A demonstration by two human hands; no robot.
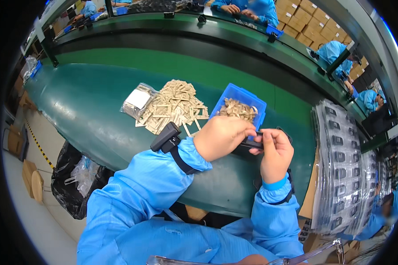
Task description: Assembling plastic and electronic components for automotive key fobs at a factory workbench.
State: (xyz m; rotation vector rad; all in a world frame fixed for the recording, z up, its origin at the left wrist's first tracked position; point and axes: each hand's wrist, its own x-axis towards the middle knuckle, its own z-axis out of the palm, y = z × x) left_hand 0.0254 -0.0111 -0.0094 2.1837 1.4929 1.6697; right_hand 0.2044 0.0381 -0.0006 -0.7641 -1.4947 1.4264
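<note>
Between my two hands is a small black plastic part (252,144), mostly covered by my fingers. My left hand (223,136) comes in from the left with its fingers pinched at the part's upper end. My right hand (276,152) grips the same part from the right, thumb on top. Just beyond my hands stands a blue bin (259,107) holding small tan pieces (238,110). Left of the bin lies a heap of flat tan frames (174,104), loose on the green table. A clear bag with a white label (138,99) rests against the heap's left side.
At the right, stacked clear trays (340,168) hold black parts. The green work table (97,106) runs up to a dark conveyor edge (172,33). A black bin bag (68,190) sits on the floor at left. Co-workers in blue (265,13) work across the line, cartons (309,22) behind.
</note>
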